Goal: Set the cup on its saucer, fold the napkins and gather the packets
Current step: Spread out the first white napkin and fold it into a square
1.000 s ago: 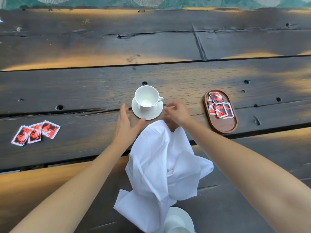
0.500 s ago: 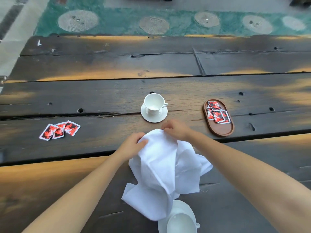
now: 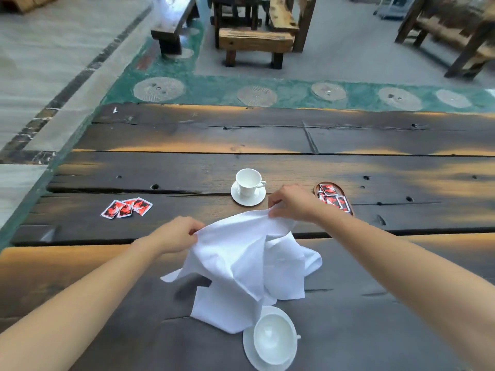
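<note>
wood table (image 3: 166,135), napkin (image 3: 241,258) in l hand (image 3: 175,235) + r hand (image 3: 293,203)

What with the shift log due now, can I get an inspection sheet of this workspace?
Surface: dark plank table, cracked, with holes.
Job's things: far cup upright on far saucer; near cup on near saucer; white napkin crumpled, top edge lifted; three loose packets at left; tray packets in oval tray.
Clutter: nothing seen.
Hands: left hand and right hand each pinch the napkin's top edge.
Cables: nothing seen.
Surroundings: wooden benches beyond.
</note>
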{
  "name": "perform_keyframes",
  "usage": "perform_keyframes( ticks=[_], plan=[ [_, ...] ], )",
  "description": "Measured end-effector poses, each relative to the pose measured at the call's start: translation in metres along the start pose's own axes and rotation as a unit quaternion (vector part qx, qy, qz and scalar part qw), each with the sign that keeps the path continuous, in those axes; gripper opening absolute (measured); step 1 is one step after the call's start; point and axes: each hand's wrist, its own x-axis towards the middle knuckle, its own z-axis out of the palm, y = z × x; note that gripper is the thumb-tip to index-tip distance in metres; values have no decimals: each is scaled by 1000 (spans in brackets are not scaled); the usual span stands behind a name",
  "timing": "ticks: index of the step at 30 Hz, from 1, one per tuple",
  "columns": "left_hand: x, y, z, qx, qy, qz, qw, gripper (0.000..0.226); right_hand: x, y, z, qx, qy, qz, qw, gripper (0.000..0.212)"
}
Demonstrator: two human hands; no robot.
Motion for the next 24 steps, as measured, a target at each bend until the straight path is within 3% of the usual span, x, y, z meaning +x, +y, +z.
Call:
perform_keyframes(
  ticks=[4,8,12,17,20,24],
  plan=[
    [-35,0,-28,61,82,-20,995,14,-7,0,-28,27,46,-29,998,17],
    [-70,-1,-47,57,145,-29,987,24,1,-5,-62,24,150,-54,987,13],
    [-101,-5,-57,70,187,-53,978,15,9,-8,-90,38,205,-53,977,9],
    [-140,4,-74,51,291,14,955,19,15,-14,-110,71,265,-19,962,6],
    [-156,7,-82,96,284,32,953,25,22,-22,-116,87,274,-18,958,7],
    [-167,-6,-91,150,256,-11,955,8,28,-33,-118,105,275,-30,955,9]
  ],
)
